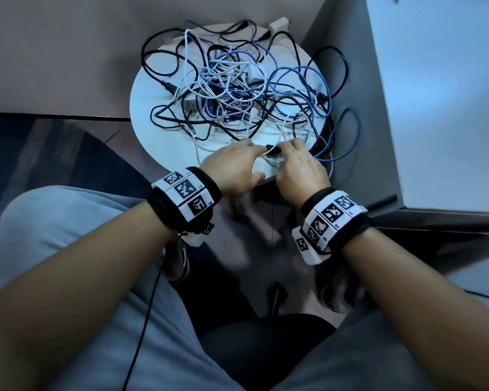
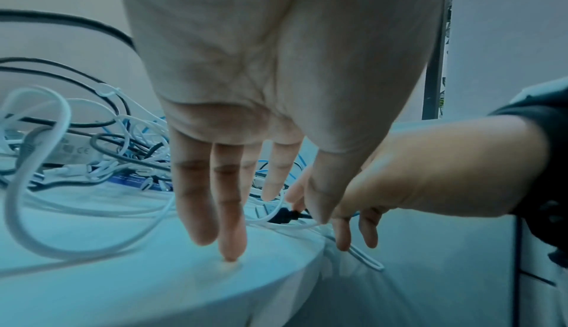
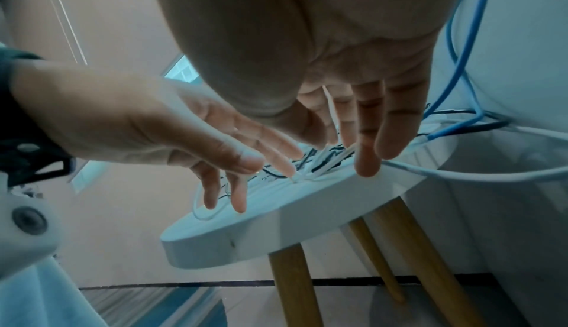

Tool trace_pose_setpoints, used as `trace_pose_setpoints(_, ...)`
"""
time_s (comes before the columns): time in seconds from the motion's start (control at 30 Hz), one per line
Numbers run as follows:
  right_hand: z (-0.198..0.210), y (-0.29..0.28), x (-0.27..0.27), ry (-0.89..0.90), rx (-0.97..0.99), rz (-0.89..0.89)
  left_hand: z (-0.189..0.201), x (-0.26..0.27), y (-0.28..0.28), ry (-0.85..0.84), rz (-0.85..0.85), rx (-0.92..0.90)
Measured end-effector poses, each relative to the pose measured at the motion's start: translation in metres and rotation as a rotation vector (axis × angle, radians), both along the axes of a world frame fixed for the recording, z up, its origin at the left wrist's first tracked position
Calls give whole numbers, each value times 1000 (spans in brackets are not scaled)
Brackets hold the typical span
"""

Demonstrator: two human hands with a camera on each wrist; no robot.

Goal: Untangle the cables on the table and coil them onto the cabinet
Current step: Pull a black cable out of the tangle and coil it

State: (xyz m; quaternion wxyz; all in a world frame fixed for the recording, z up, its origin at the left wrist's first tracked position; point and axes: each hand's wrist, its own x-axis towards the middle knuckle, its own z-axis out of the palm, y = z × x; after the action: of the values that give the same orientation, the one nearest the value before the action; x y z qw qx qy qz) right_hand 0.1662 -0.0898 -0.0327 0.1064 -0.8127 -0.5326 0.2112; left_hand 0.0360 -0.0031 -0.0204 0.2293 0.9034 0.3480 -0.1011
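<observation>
A tangle of black, white and blue cables [image 1: 237, 86] covers the round white table [image 1: 153, 88]. Both hands are at its near edge. My right hand [image 1: 297, 156] pinches a black cable plug [image 1: 273, 150] between thumb and forefinger, which shows in the left wrist view as the plug [image 2: 284, 214] beside the right hand [image 2: 399, 174]. My left hand [image 1: 237, 159] is spread, its fingers [image 2: 230, 247] straight and one tip touching the table top [image 2: 153, 271]. A white cable [image 3: 461, 174] runs under the right hand [image 3: 362, 126]. The white cabinet [image 1: 435, 108] stands to the right.
A blue cable [image 1: 350, 131] and black loops hang off the table's right edge into the narrow gap by the cabinet. White power adapters [image 2: 73, 150] lie in the pile. The table stands on wooden legs [image 3: 292, 283]. My knees are close below the near edge.
</observation>
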Motion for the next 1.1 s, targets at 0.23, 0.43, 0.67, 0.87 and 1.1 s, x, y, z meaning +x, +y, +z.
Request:
trace_pose_setpoints(0.23,-12,12,6,-83,-8,16,-3,-3,9,17,16,-1)
trace_pose_setpoints(0.43,-9,17,3,52,158,123,-2,-3,15,-15,44,25)
trace_pose_setpoints(0.67,16,20,-7,177,541,83,12,-8,32,-289,226,-149)
trace_pose_setpoints(0.87,33,23,-6,268,728,87,28,-9,33,-672,139,-459)
trace_pose_setpoints(1.1,34,23,-6,203,880,71,37,-5,34,-905,332,-483)
